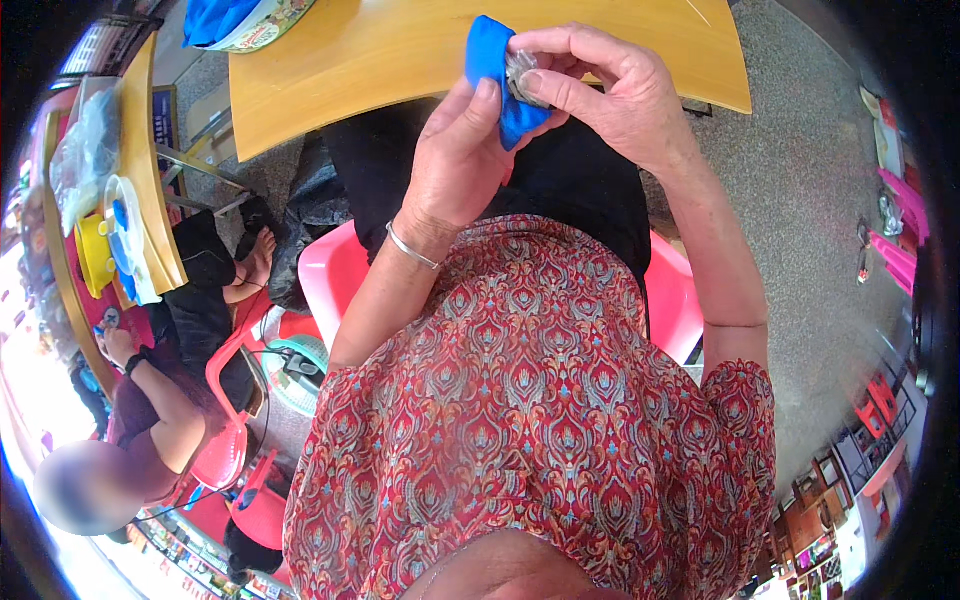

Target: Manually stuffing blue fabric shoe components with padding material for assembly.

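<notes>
Over the near edge of the wooden table, my left hand grips a piece of blue fabric, thumb on its near side. The fabric stands upright and looks folded or pouch-like. My right hand is closed, thumb and index finger pinching a small crinkled, greyish, see-through bundle against the fabric's right side. It looks like thin plastic, but its contents cannot be made out. Whether the bundle sits inside the fabric or only against it is hidden by my fingers.
On the wooden table, a round printed container holds more blue fabric. To the left, a seated person works at another table with a yellow basket and a clear plastic bag. My pink chair is beneath me.
</notes>
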`<action>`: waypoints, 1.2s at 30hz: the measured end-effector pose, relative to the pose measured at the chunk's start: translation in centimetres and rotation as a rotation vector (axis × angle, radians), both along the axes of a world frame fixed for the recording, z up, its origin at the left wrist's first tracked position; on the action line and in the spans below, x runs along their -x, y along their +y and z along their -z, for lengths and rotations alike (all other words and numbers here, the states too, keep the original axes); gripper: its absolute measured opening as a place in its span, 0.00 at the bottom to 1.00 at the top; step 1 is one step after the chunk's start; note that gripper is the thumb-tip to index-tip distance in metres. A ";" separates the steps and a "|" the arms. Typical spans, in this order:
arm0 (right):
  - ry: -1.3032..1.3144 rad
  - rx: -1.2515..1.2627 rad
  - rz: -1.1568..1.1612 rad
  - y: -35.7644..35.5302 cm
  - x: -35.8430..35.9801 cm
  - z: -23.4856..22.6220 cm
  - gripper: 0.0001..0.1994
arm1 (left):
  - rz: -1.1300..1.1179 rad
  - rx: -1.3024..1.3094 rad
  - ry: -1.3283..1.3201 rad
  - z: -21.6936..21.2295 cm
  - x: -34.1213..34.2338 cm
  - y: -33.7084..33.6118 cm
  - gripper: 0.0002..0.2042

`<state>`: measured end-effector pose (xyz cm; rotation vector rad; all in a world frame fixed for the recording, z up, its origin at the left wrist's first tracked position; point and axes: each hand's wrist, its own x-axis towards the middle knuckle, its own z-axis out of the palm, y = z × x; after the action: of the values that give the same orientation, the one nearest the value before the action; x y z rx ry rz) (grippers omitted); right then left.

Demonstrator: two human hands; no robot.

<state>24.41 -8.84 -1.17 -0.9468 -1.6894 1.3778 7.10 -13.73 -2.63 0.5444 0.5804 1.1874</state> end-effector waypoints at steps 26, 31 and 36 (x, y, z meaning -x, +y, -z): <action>0.261 0.339 0.089 0.6 0.4 -1.2 0.23 | -0.385 -0.436 1.040 -0.6 -0.3 2.1 0.05; 0.236 0.223 0.152 0.7 0.4 -0.4 0.21 | -0.372 -0.588 1.290 -0.5 -0.5 2.5 0.06; 0.050 0.092 0.255 0.2 0.5 -0.7 0.15 | -0.475 -0.858 1.354 -0.8 -1.1 2.3 0.07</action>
<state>23.87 -8.62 -0.44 -1.1283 -1.4225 1.3051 8.20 -11.42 -1.87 2.1017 1.3821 1.3767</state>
